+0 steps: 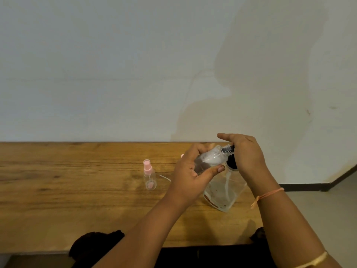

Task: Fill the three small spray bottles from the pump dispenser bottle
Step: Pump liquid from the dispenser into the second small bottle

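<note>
The fingers (195, 150) of the left hand (188, 176) are curled over the far side of a small clear bottle (205, 161), and the thumb (216, 169) presses against its near side, so from my console I read a firm grip all the way round. That bottle is held off the table (77, 200), tipped well over, its open end pointing right toward the black nozzle (228, 148). The right hand (247, 154) lies bent over the pump head, its fingers (225, 135) folded down across the top; the head itself is mostly hidden under the palm, and I cannot tell how far it is pressed. Beneath it the pump dispenser bottle (225, 192) stands on the wood, clear-walled with a dark collar (231, 165) and a pale tube running down inside. To the left, well apart from both hands, one small spray bottle (149, 176) with a pink cap stands upright on the table. A thin white strand (165, 177) lies on the wood between it and the left hand. A speck of pink (182, 156) shows just behind the left knuckles; I cannot make out what it belongs to. An orange thread (268, 195) circles the right wrist.
</note>
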The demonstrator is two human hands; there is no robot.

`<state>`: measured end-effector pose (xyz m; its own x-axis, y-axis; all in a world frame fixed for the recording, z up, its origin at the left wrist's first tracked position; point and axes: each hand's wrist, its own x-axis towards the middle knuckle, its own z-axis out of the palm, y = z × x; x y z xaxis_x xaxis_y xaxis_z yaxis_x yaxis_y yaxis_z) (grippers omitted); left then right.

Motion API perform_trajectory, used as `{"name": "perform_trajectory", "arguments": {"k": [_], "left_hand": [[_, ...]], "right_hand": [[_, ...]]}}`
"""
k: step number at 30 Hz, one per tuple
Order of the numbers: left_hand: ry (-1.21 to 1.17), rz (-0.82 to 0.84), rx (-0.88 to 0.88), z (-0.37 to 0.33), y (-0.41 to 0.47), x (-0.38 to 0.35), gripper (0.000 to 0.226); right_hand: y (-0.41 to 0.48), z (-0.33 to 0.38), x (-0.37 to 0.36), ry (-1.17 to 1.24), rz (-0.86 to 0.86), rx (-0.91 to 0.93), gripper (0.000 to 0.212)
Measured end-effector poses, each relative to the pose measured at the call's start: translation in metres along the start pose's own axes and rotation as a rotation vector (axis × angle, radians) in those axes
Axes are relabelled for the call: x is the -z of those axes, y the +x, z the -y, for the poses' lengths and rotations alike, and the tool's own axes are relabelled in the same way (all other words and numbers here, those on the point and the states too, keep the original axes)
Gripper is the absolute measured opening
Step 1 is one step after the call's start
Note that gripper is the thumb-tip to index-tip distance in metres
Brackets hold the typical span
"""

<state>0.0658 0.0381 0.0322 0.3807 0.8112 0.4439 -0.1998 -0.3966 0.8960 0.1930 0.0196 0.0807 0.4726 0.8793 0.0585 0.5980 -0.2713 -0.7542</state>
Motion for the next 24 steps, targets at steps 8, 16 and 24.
{"name": "perform_trajectory", "arguments": {"k": [8, 16, 24], "left_hand": [[-0.01, -0.011, -0.013, -0.002, -0.002, 0.001, 0.033], [-0.043, -0.001, -0.026, -0.001, 0.0, 0.0, 0.037], [-0.039, -0.004, 0.015, 0.004, -0.004, -0.001, 0.038]], "right_hand": [[-0.006, 0.007, 0.0, 0.177, -0.04, -0.02, 0.039], [-0.004, 0.006, 0.003, 0.152, -0.015, -0.001, 0.039], [-0.007, 0.004, -0.001, 0.112, 0.057, 0.012, 0.039]]}}
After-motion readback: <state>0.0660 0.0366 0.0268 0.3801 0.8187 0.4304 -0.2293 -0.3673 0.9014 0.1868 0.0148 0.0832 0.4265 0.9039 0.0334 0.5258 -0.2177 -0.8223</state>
